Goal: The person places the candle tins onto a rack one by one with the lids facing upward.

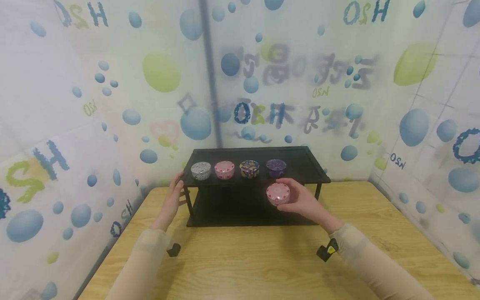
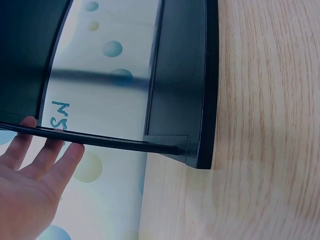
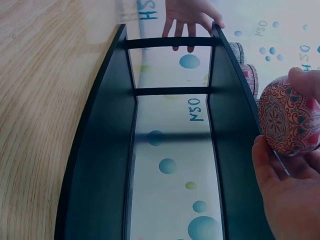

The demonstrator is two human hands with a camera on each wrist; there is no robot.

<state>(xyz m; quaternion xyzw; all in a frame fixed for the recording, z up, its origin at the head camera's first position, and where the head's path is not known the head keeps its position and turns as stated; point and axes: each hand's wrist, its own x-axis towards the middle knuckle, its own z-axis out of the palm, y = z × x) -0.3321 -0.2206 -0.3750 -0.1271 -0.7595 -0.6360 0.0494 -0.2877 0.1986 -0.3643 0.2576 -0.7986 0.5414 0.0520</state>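
Note:
My right hand (image 1: 301, 202) holds a small round tin (image 1: 278, 193) with a pink lid between thumb and fingers, just in front of the black two-tier rack's top shelf (image 1: 300, 160). In the right wrist view this tin (image 3: 285, 117) shows a red patterned base. My left hand (image 1: 173, 198) is at the rack's left end, its fairly straight fingers touching the thin black post (image 2: 110, 142). On the top shelf stand a white-and-grey tin (image 1: 201, 171), another pink tin (image 1: 224, 170), a dark blue and gold tin (image 1: 249, 169) and a purple tin (image 1: 276, 168), in a row.
The rack's lower shelf (image 1: 232, 210) rests on a light wooden table (image 1: 225, 262). Behind and on both sides hang pale curtains (image 1: 168, 112) printed with blue and green dots. Black wrist-camera pieces (image 1: 324, 252) sit at both wrists.

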